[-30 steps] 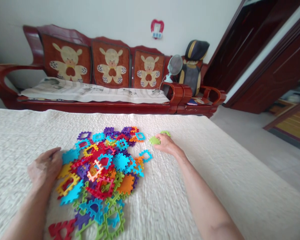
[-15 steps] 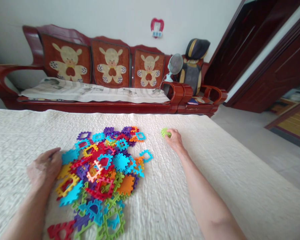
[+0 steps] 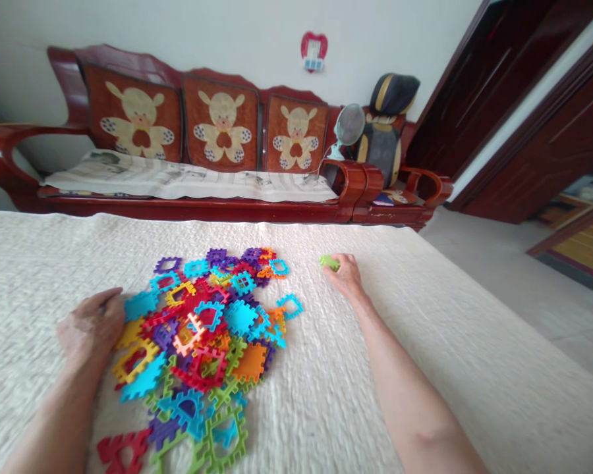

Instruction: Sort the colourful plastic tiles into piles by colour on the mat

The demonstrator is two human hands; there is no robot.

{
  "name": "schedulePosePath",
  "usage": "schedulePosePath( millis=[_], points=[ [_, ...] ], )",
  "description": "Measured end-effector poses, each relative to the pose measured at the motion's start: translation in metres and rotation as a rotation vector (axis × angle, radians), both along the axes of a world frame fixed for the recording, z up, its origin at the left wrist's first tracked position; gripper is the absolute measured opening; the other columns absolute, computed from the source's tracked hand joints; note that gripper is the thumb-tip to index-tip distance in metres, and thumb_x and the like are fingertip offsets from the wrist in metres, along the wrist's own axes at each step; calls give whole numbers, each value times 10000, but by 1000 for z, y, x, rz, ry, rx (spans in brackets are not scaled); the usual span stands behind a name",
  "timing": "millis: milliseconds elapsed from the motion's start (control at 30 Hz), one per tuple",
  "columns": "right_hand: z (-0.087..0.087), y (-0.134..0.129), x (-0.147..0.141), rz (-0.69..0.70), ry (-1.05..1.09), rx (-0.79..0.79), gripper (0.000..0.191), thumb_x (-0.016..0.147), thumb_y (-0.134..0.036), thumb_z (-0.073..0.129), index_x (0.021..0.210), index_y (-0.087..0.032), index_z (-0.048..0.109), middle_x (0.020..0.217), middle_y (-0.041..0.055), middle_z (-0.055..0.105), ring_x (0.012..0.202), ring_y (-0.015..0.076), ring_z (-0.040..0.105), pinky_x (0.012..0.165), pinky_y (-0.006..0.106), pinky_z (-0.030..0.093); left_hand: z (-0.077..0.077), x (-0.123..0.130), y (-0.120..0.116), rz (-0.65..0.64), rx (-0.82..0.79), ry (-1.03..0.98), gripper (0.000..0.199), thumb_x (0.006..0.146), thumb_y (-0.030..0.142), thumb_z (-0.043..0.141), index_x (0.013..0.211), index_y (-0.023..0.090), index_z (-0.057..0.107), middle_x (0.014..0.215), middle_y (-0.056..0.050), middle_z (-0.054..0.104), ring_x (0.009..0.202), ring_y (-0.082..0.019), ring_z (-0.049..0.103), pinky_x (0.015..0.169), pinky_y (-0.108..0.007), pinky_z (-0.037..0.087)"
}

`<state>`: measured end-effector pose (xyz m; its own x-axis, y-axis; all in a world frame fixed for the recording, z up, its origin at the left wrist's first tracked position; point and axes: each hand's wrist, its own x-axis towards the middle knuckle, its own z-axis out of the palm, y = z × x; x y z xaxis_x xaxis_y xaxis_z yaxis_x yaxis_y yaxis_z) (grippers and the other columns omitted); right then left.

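Out past the right side of the pile, my right hand [image 3: 344, 273] is closed on a light green interlocking building piece [image 3: 329, 262], low over the cloth or touching it. The fingers cover part of the piece. My left hand [image 3: 91, 324] rests on the cloth at the pile's left edge, fingers loosely stretched and holding nothing visible. Nearest to it lie a flat blue piece [image 3: 141, 305] and a yellow piece [image 3: 130, 334]. Notched red, purple, orange, green and blue pieces overlap in the heap, among them a red frame [image 3: 206, 370] and an orange square [image 3: 250, 363].
A cream quilted cloth [image 3: 316, 408] covers the table. Beyond its far edge stands a wooden sofa [image 3: 188, 209] with bear-patterned cushions [image 3: 222, 125]. A small fan [image 3: 350, 125] and a chair with a massage cushion [image 3: 381, 148] are at the back right.
The green piece has tilted slightly in my right hand, now looking flatter. My left hand stays by the pile, and the whole view has shifted slightly.
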<state>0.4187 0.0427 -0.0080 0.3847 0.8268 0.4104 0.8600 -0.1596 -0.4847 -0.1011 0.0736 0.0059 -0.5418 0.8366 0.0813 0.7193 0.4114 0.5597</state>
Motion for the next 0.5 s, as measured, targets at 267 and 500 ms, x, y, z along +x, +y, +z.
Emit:
schedulePosePath(
  millis=[267,500],
  points=[
    [6,1,-7,19,-76,119,307,741,-342,633,1006,-190,657,1119,125,617,1055,289,591,1000,435,468,3,10,-8,-59,106,9,470,841,366,438,1147,167,736,1228,-128,698,1172,-318,627,1090,-456,466],
    [18,-3,-49,370,-51,200,171,808,-251,538,922,-197,653,907,73,670,830,216,637,835,352,513,1,9,-8,-75,149,9,428,854,326,456,1127,165,744,1193,-123,710,1159,-308,631,1083,-446,473]
  ],
)
